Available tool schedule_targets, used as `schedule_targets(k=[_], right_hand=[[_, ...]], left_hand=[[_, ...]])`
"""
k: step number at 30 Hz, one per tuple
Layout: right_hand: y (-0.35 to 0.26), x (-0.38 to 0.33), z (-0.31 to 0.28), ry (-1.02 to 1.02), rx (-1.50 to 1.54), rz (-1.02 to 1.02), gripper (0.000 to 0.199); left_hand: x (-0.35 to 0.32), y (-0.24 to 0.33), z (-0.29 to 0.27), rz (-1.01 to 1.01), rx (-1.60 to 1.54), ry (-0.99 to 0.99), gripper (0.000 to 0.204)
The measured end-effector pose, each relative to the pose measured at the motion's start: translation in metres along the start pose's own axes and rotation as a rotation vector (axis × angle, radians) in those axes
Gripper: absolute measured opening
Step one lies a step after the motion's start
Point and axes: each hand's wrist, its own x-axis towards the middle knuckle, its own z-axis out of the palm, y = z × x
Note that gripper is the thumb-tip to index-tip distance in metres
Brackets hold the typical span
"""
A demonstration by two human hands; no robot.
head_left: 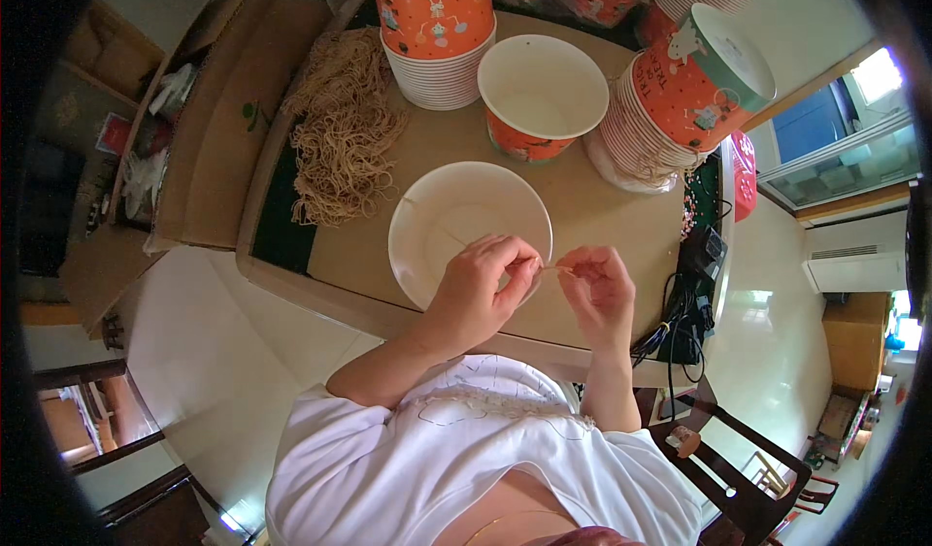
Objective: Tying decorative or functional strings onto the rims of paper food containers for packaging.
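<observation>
My left hand (478,289) pinches a thin beige string (556,268) between thumb and fingertips. A little to its right, my right hand (600,294) is closed on the same short stretch of string with bent fingers. Both hands are over the near right rim of a paper bucket (416,240), whose pale inside faces up. A faint strand seems to run across that bucket from its left rim toward my left hand. Behind it an orange printed paper bucket (542,90) stands upright with its mouth up. The exact shape of the string at my fingertips is too small to make out.
A loose heap of beige strings (340,133) lies at the table's left. Stacked orange and green buckets (437,22) stand behind, with another stack (680,99) leaning at the right. Black cables (684,303) lie at the right edge; an open cardboard box (218,109) adjoins the left.
</observation>
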Motion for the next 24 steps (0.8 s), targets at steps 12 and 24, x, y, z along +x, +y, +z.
schedule_targets(k=[12,24], right_hand=[[0.003,0.002,0.004,0.007,0.040,0.066,0.006],[0.004,0.001,0.006,-0.051,0.156,0.100,0.009]], left_hand=[[0.000,0.011,-0.002,-0.235,-0.076,-0.080,0.018],[-0.002,0.000,0.002,0.028,0.114,0.030,0.013]])
